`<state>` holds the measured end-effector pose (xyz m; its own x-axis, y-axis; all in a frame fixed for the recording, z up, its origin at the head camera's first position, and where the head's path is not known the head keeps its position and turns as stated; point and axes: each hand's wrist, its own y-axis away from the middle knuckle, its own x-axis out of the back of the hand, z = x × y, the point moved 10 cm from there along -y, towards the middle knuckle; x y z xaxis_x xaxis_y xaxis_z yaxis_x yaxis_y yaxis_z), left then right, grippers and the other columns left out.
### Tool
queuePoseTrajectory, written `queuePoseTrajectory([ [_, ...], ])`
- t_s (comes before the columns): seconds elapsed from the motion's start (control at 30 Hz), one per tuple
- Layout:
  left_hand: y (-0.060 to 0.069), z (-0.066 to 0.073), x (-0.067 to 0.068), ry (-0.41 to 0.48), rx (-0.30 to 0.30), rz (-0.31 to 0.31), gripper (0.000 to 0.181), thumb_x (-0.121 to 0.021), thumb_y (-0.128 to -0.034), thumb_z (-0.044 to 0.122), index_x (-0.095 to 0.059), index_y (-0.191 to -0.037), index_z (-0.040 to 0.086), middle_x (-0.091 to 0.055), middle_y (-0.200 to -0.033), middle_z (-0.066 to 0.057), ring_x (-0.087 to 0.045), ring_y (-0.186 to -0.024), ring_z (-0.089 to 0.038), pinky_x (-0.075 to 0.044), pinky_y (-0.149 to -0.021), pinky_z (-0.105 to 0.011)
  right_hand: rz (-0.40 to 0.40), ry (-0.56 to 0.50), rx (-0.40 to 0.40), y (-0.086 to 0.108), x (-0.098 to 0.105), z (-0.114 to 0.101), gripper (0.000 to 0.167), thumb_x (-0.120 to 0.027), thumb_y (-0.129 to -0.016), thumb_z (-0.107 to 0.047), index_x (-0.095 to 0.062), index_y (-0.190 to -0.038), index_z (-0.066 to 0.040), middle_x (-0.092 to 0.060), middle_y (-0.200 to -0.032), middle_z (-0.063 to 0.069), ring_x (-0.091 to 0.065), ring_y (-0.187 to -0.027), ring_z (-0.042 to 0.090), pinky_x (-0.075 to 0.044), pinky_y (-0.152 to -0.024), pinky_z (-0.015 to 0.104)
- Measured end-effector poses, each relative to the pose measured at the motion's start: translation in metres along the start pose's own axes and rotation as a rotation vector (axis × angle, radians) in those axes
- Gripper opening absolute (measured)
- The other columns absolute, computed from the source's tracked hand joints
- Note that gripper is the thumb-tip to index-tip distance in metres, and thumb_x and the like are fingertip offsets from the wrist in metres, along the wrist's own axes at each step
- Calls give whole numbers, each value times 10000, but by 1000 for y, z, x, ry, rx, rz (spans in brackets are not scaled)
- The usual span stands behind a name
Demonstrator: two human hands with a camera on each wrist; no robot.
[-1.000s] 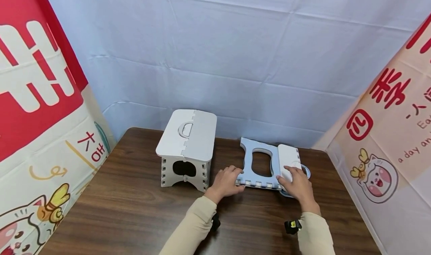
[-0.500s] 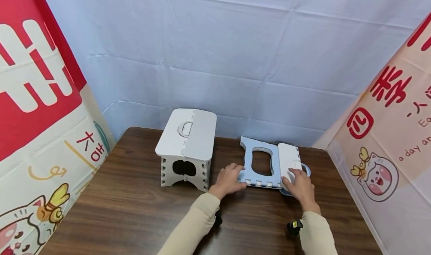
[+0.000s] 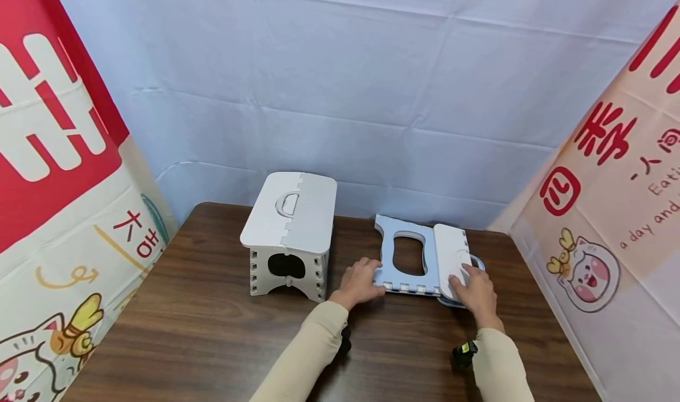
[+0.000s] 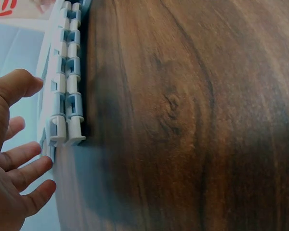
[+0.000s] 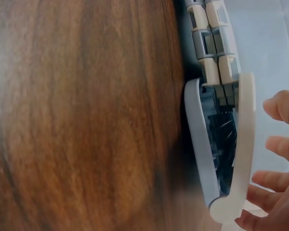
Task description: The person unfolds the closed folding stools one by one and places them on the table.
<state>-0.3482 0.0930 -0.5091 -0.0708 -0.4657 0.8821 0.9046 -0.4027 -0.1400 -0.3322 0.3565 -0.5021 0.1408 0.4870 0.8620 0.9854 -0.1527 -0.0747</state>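
A folded step stool (image 3: 389, 245), light blue with a white half-seat, lies flat on the table toward the right. My left hand (image 3: 359, 281) is at its left front corner. In the left wrist view, that hand (image 4: 12, 159) has its fingers spread beside the hinged edge (image 4: 67, 77). Over the white seat's front corner is my right hand (image 3: 475, 293). The right wrist view shows the right hand's (image 5: 277, 187) fingers apart near the rounded white seat edge (image 5: 245, 139); whether they touch it, I cannot tell.
An unfolded white and grey step stool (image 3: 271, 213) stands upright to the left. Both stools are on a dark wood table (image 3: 202, 325). A pale cloth (image 3: 340, 83) hangs behind it, with printed banners (image 3: 589, 266) at the sides.
My right hand has shifted slightly right and lifted a little over the white seat. The left hand stays close to the stool's corner. The folded stool looks unchanged.
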Motion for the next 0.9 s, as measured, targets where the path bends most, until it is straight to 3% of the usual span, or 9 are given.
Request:
queuePoseTrajectory([
  [0.2, -1, -4, -2, 24, 8, -2, 565, -724, -771, 357, -561, -1268, 143, -545, -1175, -57, -533, -1045, -223, -428, -855, -408, -25, -49, -12, -3, -2, 10, 593, -533, -913, -282, -397, -1302, 144, -339, -1285, 395, -326, -1179, 520, -274, -948, 609],
  [0.53, -9, 3, -6, 38, 23, -21, 589, -769, -745, 348, -562, -1262, 154, -545, -1180, -57, -534, -1053, -220, -443, -851, -385, -20, -102, -169, 0, 3, 31, 629, -517, -898, -298, -357, -1308, 153, -376, -1241, 401, -368, -1125, 534, -304, -928, 595],
  [0.9, -14, -2, -16, 36, 63, -64, 606, -816, -706, 322, -593, -1238, 139, -547, -1145, -71, -563, -1000, -220, -484, -753, -312, -94, -191, -247, 5, -6, 41, 681, -495, -921, -403, -352, -1318, 132, -335, -1304, 385, -315, -1157, 523, -282, -952, 585],
])
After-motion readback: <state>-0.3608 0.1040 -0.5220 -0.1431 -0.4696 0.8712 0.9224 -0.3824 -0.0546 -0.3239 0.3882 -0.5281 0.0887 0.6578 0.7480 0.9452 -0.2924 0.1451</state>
